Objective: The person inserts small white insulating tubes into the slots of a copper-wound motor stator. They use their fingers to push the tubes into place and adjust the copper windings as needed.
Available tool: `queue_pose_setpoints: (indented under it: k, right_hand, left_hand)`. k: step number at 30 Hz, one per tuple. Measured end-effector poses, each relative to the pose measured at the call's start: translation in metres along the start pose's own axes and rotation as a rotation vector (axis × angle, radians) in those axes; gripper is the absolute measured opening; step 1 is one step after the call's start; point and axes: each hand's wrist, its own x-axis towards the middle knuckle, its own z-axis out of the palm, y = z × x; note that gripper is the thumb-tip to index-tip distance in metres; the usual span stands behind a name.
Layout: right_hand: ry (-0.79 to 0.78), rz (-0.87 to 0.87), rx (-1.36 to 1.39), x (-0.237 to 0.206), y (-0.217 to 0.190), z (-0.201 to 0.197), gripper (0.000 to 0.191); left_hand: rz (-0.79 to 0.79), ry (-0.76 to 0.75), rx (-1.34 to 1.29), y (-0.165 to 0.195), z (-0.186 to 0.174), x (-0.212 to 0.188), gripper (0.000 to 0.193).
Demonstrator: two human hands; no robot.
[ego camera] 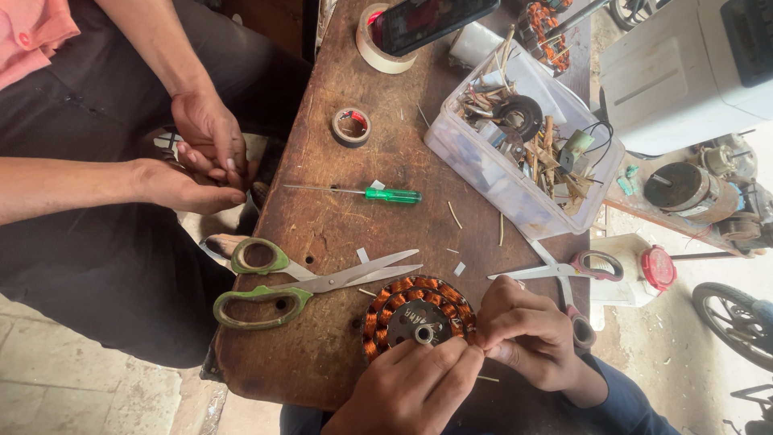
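A round motor stator with copper windings and a dark metal hub lies at the near edge of the worn wooden table. My left hand rests against its near rim, fingers curled. My right hand is at the stator's right side, fingertips pinched together where they meet the left hand's fingers; what they pinch is too small to tell.
Green-handled scissors lie open left of the stator, red-handled scissors to the right. A green screwdriver, tape rolls and a clear plastic box of scraps lie farther back. Another person sits at left, hands clasped.
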Motion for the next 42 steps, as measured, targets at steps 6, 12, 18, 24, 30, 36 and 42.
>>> queue_pose_setpoints:
  k: [6, 12, 18, 24, 30, 36, 42]
  right_hand:
    - [0.024, 0.069, -0.007, -0.003, 0.0, 0.004, 0.007]
    - [-0.02, 0.05, -0.028, 0.002, -0.002, 0.005, 0.008]
    - [-0.08, 0.087, 0.032, 0.005, -0.001, 0.0, 0.008]
    - [-0.061, 0.037, 0.062, 0.001, 0.005, 0.0, 0.01]
    - [-0.03, 0.016, 0.087, 0.002, 0.006, 0.002, 0.014]
    - [-0.149, 0.006, 0.075, 0.003, 0.006, 0.0, 0.011]
    - [-0.14, -0.003, 0.06, 0.004, 0.011, -0.002, 0.011]
  left_hand:
    - [0.045, 0.014, 0.063, -0.001, -0.003, 0.001, 0.029]
    - [0.092, 0.0, 0.178, -0.002, -0.008, 0.002, 0.027]
    - [0.114, -0.09, 0.101, -0.004, -0.012, 0.001, 0.024]
    - [0.133, -0.164, 0.048, -0.006, -0.013, 0.0, 0.024]
    - [0.166, -0.07, 0.128, -0.006, -0.008, -0.001, 0.02]
    - [0.211, 0.003, 0.311, -0.005, -0.001, -0.003, 0.021]
    - [0.208, 0.083, 0.4, -0.002, 0.006, -0.005, 0.021]
